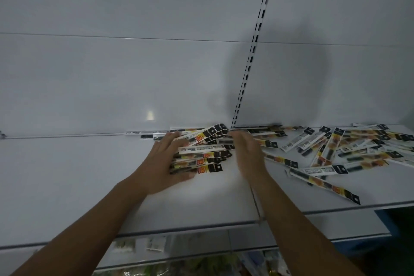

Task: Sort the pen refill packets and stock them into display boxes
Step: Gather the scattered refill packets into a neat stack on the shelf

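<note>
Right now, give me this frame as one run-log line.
left hand: grips packet bundle | right hand: open, blurred, beside bundle | loose packets: scattered to the right on shelf

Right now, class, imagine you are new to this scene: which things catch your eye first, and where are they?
First, the bundle of pen refill packets at the middle of the white shelf, gripped by the left hand, with the blurred right hand beside it, fingers straight. Next, the loose packets scattered over the shelf's right side.
</note>
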Demonstrator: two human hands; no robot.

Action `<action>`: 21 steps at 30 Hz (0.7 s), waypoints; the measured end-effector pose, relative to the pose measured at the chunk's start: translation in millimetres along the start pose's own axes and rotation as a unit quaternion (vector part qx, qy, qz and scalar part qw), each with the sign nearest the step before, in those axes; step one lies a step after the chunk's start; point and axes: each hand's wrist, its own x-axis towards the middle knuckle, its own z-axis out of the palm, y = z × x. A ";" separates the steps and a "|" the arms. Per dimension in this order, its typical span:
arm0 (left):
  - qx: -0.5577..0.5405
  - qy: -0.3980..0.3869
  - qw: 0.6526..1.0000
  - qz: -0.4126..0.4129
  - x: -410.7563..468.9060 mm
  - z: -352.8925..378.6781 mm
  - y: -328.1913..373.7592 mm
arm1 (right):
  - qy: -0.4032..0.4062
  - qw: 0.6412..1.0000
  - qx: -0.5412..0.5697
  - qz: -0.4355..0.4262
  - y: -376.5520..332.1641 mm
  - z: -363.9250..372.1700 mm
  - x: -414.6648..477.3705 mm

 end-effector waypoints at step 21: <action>0.086 -0.040 0.989 -0.114 4.1 0.5 -5.8 | -0.012 0.971 -0.197 -0.132 39.2 -8.5 25.6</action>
